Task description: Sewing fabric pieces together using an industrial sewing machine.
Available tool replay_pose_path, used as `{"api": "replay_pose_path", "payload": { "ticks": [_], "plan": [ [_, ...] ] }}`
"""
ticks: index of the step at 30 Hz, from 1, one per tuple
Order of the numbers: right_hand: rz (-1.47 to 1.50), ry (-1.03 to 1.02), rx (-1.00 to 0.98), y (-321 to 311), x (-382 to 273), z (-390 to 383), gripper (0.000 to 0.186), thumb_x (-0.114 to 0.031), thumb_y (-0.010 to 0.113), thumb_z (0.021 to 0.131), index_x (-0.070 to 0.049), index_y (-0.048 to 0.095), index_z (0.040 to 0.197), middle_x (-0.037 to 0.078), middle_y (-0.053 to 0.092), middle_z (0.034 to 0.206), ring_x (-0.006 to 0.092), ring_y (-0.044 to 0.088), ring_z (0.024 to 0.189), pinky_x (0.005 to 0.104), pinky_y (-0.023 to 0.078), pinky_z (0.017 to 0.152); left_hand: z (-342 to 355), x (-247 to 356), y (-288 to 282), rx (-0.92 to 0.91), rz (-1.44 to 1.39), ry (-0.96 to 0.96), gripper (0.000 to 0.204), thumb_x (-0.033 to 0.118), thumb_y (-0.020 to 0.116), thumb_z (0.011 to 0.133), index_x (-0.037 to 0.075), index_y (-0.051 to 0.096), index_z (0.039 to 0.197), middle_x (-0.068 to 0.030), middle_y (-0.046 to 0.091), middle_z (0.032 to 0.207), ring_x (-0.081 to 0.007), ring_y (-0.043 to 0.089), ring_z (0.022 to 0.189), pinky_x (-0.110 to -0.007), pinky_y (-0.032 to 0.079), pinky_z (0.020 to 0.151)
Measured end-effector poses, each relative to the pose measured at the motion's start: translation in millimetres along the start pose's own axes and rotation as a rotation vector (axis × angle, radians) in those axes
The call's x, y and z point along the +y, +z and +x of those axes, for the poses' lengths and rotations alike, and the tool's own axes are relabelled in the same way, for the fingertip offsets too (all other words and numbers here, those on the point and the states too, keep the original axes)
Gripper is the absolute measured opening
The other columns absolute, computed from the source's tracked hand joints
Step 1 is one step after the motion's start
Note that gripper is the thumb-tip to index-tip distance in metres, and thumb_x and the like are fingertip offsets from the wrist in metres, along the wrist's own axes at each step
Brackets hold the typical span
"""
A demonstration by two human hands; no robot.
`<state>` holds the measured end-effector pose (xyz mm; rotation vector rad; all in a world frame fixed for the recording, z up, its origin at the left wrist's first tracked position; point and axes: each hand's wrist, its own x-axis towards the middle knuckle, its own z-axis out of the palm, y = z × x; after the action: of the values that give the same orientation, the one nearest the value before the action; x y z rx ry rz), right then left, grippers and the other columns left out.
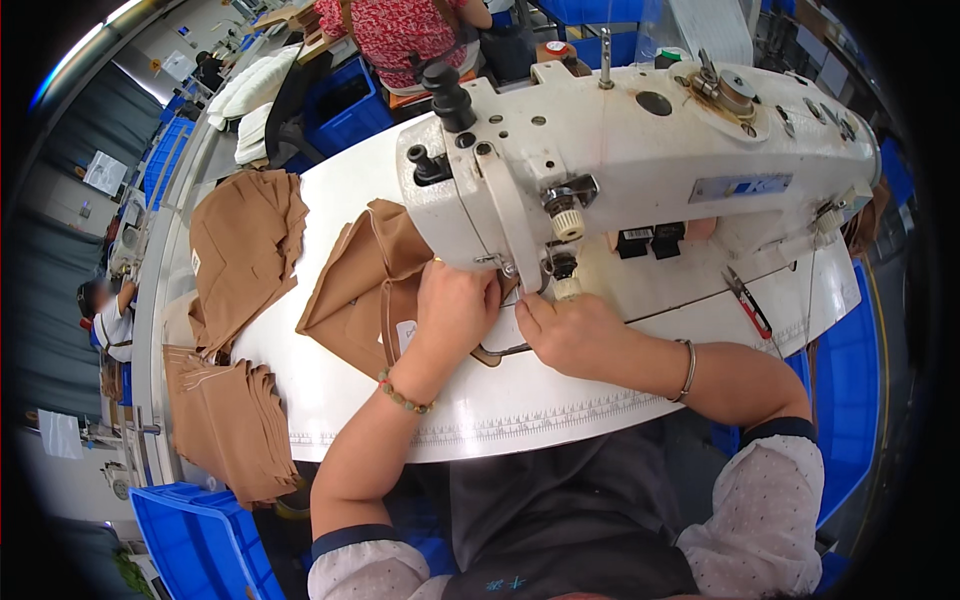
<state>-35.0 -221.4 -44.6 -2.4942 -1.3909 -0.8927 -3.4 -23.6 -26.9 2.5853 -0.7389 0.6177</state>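
Observation:
A white industrial sewing machine [620, 140] stands over the white table, its needle area just ahead of my hands. Brown fabric [365, 290], folded and with a small white label [405, 335], lies left of the needle and runs under my left hand [455, 310]. That hand's fingers are curled down on the fabric by the presser foot. My right hand [570, 335] is closed in a pinch just right of the needle. Whatever its fingertips hold is too small to make out. A brown fabric edge shows below, between the two hands.
Stacked brown fabric pieces [245, 245] lie at the left, with another stack [225, 420] nearer me. Red-handled thread snips [748, 305] rest right of the needle. Blue bins [205, 540] stand around the table. A person in red [400, 40] sits beyond the machine.

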Motion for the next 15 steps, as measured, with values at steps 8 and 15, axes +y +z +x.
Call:
{"api": "replay_pose_path", "payload": {
  "ticks": [8,15],
  "plan": [
    [-0.037,-0.023,0.065,3,1,-2,0.016,-0.012,0.064,0.075,0.002,0.067,0.083,0.003,0.055,0.064,0.0139,0.06,0.05,0.0285,0.046,0.043,11,3,-35,-0.081,0.086,-0.033,0.007,0.002,0.069,0.075,0.002,0.072,0.081,-0.0155,0.07,0.086,-0.0378,0.065,0.084,-0.047,0.053,0.074],
    [-0.032,-0.031,-0.003,1,-1,-2,0.024,-0.011,0.064,0.075,0.006,0.069,0.09,0.006,0.06,0.069,0.0139,0.06,0.051,0.0289,0.046,0.044,-1,-140,-88,0.141,0.35,-0.591,0.018,0.019,0.071,0.09,0.005,0.073,0.1,-0.0122,0.073,0.099,-0.0306,0.068,0.098,-0.043,0.054,0.085]
  ]
}}
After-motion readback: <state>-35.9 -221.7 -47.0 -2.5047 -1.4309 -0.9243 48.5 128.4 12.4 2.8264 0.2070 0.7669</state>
